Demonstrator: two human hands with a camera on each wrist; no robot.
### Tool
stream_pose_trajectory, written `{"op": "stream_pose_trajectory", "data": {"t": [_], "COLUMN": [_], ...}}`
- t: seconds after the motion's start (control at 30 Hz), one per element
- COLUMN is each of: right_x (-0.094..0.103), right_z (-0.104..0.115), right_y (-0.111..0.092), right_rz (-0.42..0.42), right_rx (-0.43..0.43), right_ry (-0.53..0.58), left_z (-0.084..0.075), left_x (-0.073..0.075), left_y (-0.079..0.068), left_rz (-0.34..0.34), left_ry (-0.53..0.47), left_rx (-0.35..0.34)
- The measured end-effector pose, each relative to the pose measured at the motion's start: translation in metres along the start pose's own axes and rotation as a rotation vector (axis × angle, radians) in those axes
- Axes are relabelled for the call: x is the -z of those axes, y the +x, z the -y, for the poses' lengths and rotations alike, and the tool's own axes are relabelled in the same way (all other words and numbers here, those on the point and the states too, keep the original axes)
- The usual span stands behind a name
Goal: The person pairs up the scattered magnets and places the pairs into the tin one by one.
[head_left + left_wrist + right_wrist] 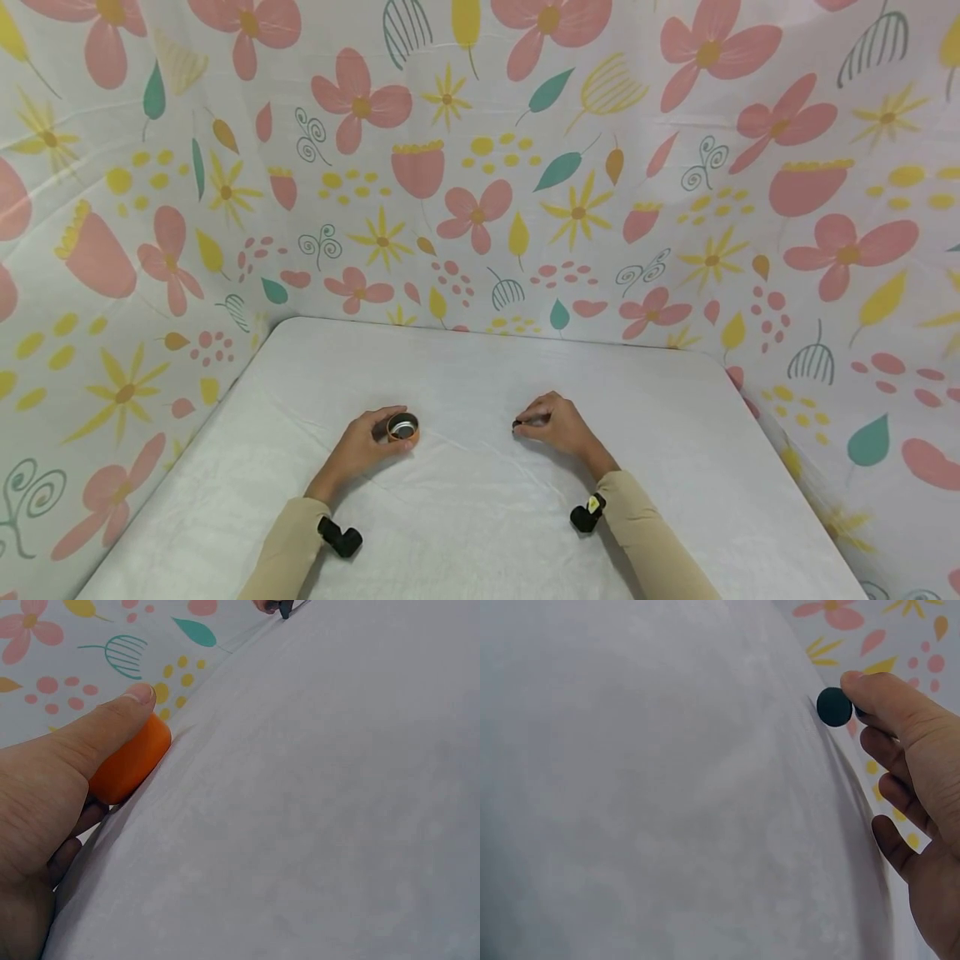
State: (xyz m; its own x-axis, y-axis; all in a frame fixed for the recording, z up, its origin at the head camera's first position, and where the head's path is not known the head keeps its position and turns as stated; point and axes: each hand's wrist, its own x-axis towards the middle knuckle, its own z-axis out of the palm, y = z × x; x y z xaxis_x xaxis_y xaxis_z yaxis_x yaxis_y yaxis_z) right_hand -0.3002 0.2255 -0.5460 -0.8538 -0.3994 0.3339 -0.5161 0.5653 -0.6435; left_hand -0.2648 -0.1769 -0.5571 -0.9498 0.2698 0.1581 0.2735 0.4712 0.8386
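On the left of the head view, my left hand (362,444) grips a small round orange cup (135,763) from its side, with thumb and fingers around it. The cup's open top faces up and shows a shiny metal inside. In the left wrist view the thumb lies along the orange wall, and the cup sits low at the tabletop. Across from it, my right hand (564,429) pinches a small dark piece (834,707) between thumb and forefinger. Its near end is a flat dark-green disc; the rest is hidden by the fingers. The other right fingers are loosely bent.
A white cloth covers the table (465,517), with slight wrinkles. Flower-printed curtains (480,150) stand close behind the table and along its left and right sides. Each sleeved wrist carries a small black camera (341,537).
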Motion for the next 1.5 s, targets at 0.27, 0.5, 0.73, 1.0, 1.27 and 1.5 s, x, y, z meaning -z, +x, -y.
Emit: {"op": "stream_pose_trajectory", "data": {"t": [0.27,0.5,0.73,1.0,1.27,1.5], "right_x": [0.001,0.004,0.006,-0.007,-0.030,-0.054], "right_z": [0.001,0.010,0.027,0.047,0.074,0.093], "right_y": [0.004,0.012,0.029,0.053,0.077,0.095], "right_rz": [-0.012,0.016,0.053,0.080,0.123,0.147], "right_rx": [0.035,0.036,0.015,0.105,0.126,0.139], "right_ry": [-0.019,-0.031,0.068,0.130,0.175,0.218], "left_z": [0.001,0.002,0.004,0.004,0.003,0.000], "left_x": [0.000,0.000,0.002,0.000,-0.001,0.000], "left_y": [0.000,0.000,0.001,0.001,0.002,0.002], "left_rz": [-0.002,0.009,0.011,-0.002,-0.003,-0.002], "left_ry": [0.004,-0.014,-0.015,-0.017,-0.016,-0.013], "left_rx": [-0.012,-0.010,-0.031,-0.018,-0.004,0.006]}}
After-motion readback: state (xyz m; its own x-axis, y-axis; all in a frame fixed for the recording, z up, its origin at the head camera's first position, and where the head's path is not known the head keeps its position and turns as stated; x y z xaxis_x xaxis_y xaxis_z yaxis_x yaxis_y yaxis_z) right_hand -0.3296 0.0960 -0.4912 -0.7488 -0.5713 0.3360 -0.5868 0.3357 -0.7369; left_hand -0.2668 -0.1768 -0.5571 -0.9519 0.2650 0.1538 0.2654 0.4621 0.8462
